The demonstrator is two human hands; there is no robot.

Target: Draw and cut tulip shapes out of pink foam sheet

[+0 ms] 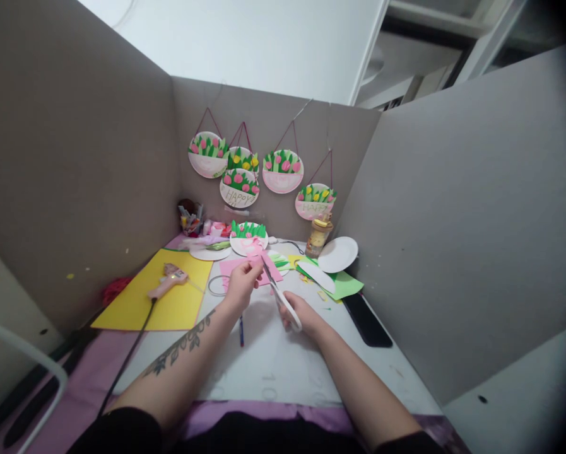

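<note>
My right hand (302, 313) is closed around the white handles of a pair of scissors (288, 310). The blades point away from me, up toward the fingertips of my left hand (243, 282). Those fingers are pinched on a small piece of pink paper, which is hard to tell from the pink sheet (274, 270) lying behind it. Just beyond the hands stands a paper-plate flower basket (248, 230) with green leaves and pink flowers. A roll of tape or ring (216, 285) lies left of my left hand, and a blue pen (241, 332) is below it.
A pink hot glue gun (168, 282) rests on yellow sheets (122, 309), its cable running toward me. At right are a black phone (366, 320), green paper (349, 285), a white paper plate (338, 254) and a brown-lidded jar (317, 238). Several finished plate baskets (283, 181) hang on the grey partition.
</note>
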